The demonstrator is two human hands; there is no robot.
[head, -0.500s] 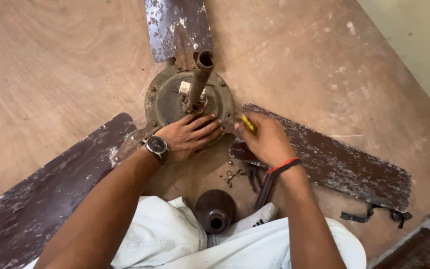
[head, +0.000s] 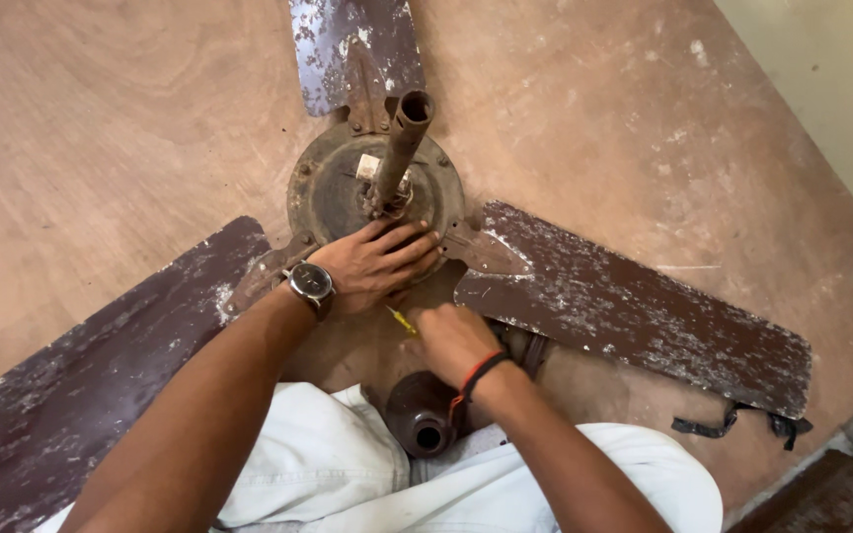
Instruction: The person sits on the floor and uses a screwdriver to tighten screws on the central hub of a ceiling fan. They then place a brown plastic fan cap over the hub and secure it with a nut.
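L blade (head: 101, 375): lower left of frame, worn dark paint, long axis runs up-right toward the hub. Not touched.
L hand (head: 372, 265): yr left, watch on wrist, palm down, fingers spread flat on near rim of motor housing (head: 323, 192). Pressing on it, not clamped round anything.
Hub: motor housing at frame centre-top, round, rusty. Lies straight ahead of L hand, fingertips pointing right along the rim.
Down rod (head: 399, 148): rises out of hub centre, tilts up-right, open end toward cam. Just above L hand's knuckles, apart from them.
Top blade (head: 352, 44): upper centre, axis runs up out of frame.
Tool: yellow-handled tool (head: 402, 320), only a sliver shows, tip aims up-left toward hub's near edge.
R hand (head: 456, 341): yr right, red band on wrist, curled closed on that tool, just below L hand. Nearer the hub's underside edge than L.
Cup: dark canopy cup (head: 422, 415) by yr knees, below R hand.
R blade (head: 634, 306): right of centre, axis runs down-right.
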